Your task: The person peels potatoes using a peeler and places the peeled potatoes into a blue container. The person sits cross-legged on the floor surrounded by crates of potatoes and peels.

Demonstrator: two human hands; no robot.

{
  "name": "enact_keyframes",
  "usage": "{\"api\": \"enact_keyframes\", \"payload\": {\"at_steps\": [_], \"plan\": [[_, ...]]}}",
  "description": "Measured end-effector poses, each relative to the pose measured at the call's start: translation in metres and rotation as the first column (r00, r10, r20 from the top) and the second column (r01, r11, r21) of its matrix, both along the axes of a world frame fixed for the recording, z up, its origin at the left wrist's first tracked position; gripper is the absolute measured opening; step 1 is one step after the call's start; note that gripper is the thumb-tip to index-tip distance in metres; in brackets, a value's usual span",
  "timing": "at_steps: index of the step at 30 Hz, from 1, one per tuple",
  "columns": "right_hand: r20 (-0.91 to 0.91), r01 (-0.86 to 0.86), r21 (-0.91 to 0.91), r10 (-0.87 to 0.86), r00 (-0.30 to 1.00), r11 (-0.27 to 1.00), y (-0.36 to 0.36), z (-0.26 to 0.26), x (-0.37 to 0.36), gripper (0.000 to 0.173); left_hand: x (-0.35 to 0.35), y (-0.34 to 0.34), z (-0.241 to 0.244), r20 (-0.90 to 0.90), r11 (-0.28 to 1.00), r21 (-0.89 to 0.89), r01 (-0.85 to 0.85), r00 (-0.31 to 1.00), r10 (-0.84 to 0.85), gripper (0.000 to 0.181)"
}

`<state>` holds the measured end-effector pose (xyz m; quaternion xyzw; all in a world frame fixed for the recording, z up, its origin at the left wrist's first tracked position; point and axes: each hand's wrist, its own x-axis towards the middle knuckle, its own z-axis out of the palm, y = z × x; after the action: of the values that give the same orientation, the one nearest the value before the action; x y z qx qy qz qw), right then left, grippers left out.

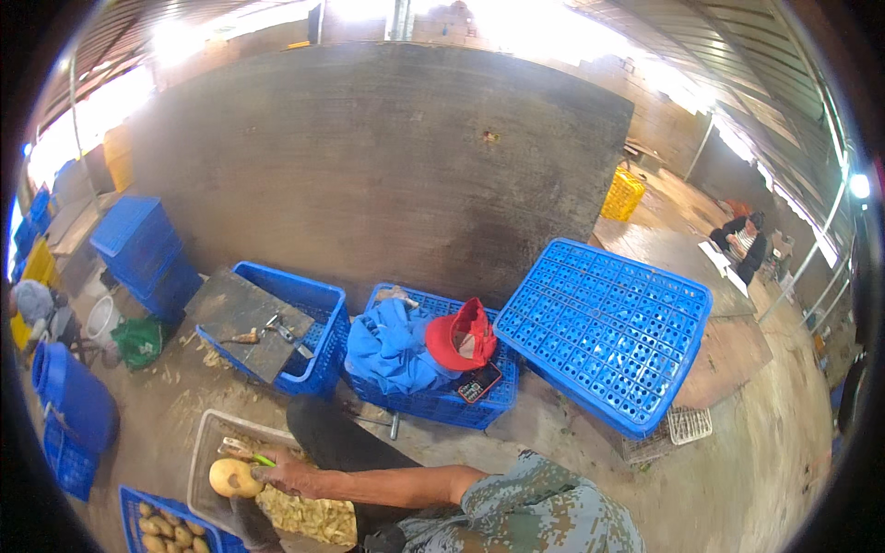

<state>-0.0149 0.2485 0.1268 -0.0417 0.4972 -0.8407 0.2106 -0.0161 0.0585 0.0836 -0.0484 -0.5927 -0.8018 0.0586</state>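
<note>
My right hand [290, 475] grips a small tool with a bright green handle [263, 460], perhaps a peeler, held against a large pale potato [231, 477]. Some of the tool's working end is hidden. My left hand [252, 522], in a dark glove, supports the potato from below. The potato's surface is mostly yellow, with a brown patch facing my right hand. Both hands are above a grey plastic tub [196, 477] holding a heap of peelings [308, 515]. Beside the tub, a blue crate [130, 515] contains several whole brown potatoes [169, 531].
A blue crate [339, 325] carries a board [242, 311] with tools. Another blue crate [442, 415] bears a blue garment [390, 345], red cap [460, 339] and phone [479, 382]. An upturned blue crate [608, 332] stands right. A person [743, 242] sits far right.
</note>
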Motion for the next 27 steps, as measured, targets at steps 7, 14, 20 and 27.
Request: {"api": "enact_keyframes", "payload": {"at_steps": [7,14,20,27], "plan": [[-0.405,0.337,0.537,-0.113,0.907,0.773,-0.012,-0.048,-0.008,0.056,0.022,0.086,0.078,0.28,0.569,0.767,-0.297,0.953,0.12,0.049],[-0.279,0.111,0.452,0.022,0.96,0.885,-0.018,-0.01,0.022,0.043,0.03,0.015,-0.007,0.36,0.496,0.787,-0.367,0.926,0.114,0.061],[-0.502,0.162,0.642,0.251,0.828,0.749,-0.039,-0.004,0.012,0.041,0.036,0.004,-0.028,0.327,0.595,0.69,-0.412,0.911,0.252,0.052],[-0.443,0.168,0.832,0.45,0.775,0.529,-0.068,-0.016,0.028,0.044,0.029,-0.02,-0.07,0.409,0.515,0.612,-0.6,0.798,0.442,0.044]]}}
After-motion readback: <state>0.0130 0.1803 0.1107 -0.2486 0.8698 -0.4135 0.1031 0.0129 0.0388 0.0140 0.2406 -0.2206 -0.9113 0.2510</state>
